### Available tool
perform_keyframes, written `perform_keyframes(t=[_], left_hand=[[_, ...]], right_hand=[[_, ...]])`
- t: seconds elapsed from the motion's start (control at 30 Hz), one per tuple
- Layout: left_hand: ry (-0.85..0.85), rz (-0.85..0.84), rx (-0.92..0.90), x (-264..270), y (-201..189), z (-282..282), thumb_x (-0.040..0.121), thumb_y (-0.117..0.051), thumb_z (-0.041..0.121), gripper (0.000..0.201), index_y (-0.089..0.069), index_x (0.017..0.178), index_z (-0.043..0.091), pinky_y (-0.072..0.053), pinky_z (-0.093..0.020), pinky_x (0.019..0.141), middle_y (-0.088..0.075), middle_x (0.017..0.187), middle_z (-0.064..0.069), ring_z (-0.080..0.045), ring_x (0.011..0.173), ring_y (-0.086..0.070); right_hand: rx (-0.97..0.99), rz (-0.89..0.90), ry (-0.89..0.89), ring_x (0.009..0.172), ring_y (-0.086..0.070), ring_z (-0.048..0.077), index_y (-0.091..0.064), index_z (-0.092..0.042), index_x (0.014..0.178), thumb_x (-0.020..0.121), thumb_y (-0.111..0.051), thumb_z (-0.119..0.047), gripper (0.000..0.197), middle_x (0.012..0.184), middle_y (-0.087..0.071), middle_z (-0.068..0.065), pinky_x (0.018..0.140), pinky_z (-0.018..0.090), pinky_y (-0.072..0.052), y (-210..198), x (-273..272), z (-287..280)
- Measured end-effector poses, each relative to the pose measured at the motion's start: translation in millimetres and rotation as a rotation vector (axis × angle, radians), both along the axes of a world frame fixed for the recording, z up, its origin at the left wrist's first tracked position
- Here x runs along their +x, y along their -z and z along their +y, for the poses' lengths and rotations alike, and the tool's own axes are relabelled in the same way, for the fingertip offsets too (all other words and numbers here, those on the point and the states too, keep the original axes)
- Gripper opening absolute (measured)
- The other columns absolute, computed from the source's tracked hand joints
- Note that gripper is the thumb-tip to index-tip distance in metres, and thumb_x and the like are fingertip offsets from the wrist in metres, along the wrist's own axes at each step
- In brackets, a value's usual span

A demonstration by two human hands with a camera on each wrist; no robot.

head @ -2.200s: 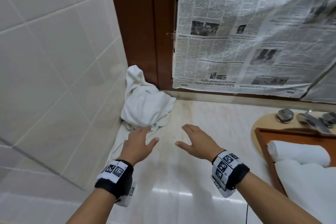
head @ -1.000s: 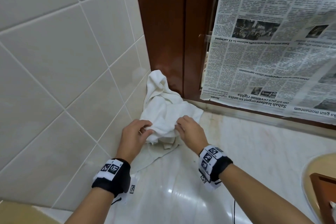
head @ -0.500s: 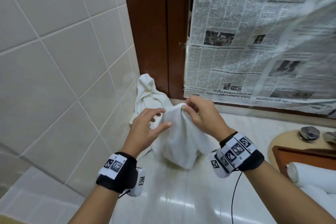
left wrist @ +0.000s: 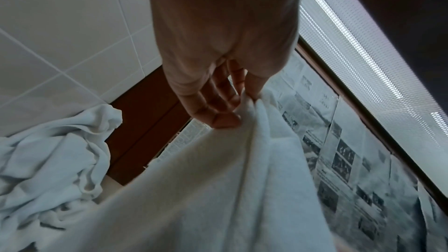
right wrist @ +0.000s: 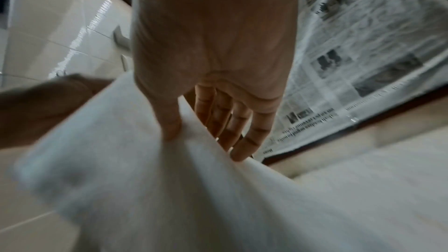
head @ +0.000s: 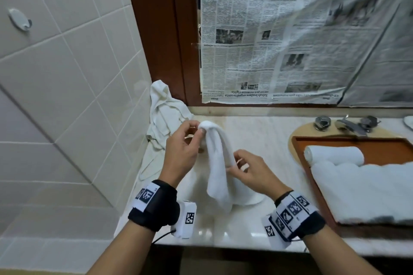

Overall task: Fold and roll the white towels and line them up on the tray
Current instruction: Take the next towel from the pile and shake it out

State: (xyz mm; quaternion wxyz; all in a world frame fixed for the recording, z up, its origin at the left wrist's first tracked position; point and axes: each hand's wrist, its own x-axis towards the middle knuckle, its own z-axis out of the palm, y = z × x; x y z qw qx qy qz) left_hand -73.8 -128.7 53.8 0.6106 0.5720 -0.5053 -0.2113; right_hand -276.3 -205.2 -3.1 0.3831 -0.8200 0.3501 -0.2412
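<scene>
Grip: the left hand (head: 181, 152) pinches the top fold of a white towel (head: 218, 169) between thumb and fingertips, while the right hand (head: 252, 173) pinches its right edge lower down, thumb against the cloth; the towel hangs between them above the pale desk (head: 263, 140), its lower end near the surface. Behind, newspaper sheets (head: 290, 35) cover the wooden-framed panel. At right, a wooden tray (head: 384, 147) carries one rolled towel (head: 334, 155) along its far side, with flat white towelling (head: 368, 192) just beside it. A crumpled pile of towels (head: 166, 116) lies in the corner against the tiled wall (head: 67, 73). A metal tap (head: 348, 126) stands beyond the tray.
</scene>
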Motion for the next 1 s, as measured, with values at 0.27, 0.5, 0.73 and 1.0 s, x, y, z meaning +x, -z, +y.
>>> perform_keyframes(t=[0.27, 0.5, 0.73, 1.0], left_hand=[[-0.178, -0.189, 0.182, 2, 24, 4, 0.094, -0.064, 0.036, 0.009, -0.063, 0.090, 0.028, -0.054, -0.035, 0.075, -0.068, 0.089, 0.012, -0.007, 0.083, -0.065], [0.045, -0.125, 0.262, -67, 42, 23, 0.087, -0.073, 0.040, 0.036, -0.057, 0.120, 0.034, -0.053, -0.019, 0.075, -0.058, 0.118, 0.018, -0.002, 0.100, -0.062], [0.180, 0.009, 0.306, -118, 51, 15, 0.085, -0.079, 0.028, 0.018, -0.069, 0.100, 0.028, -0.054, -0.026, 0.080, -0.071, 0.090, 0.007, -0.010, 0.086, -0.067], [0.058, 0.113, 0.237, -102, 49, 15, 0.095, -0.066, 0.016, 0.002, -0.068, 0.093, 0.016, -0.055, -0.041, 0.077, -0.069, 0.089, -0.002, -0.017, 0.082, -0.063]], right_hand=[[-0.088, -0.102, 0.143, 0.062, -0.050, 0.002, -0.057, -0.025, 0.073, 0.098, -0.060, -0.029, 0.026, 0.066, -0.057, -0.014, 0.059, 0.016, -0.036, -8, -57, 6], [-0.032, -0.190, 0.162, 0.058, -0.041, 0.003, -0.048, -0.021, 0.066, 0.102, -0.052, -0.027, 0.037, 0.058, -0.046, -0.014, 0.056, 0.019, -0.030, -36, -71, -7], [0.085, -0.222, 0.121, 0.062, -0.045, 0.006, -0.061, -0.017, 0.073, 0.101, -0.053, -0.029, 0.031, 0.062, -0.051, -0.013, 0.065, 0.029, -0.039, -29, -79, -12], [0.298, -0.067, -0.040, 0.094, -0.069, 0.018, -0.072, -0.020, 0.098, 0.083, -0.068, -0.028, 0.017, 0.096, -0.074, -0.001, 0.090, 0.041, -0.056, 31, -107, -10]])
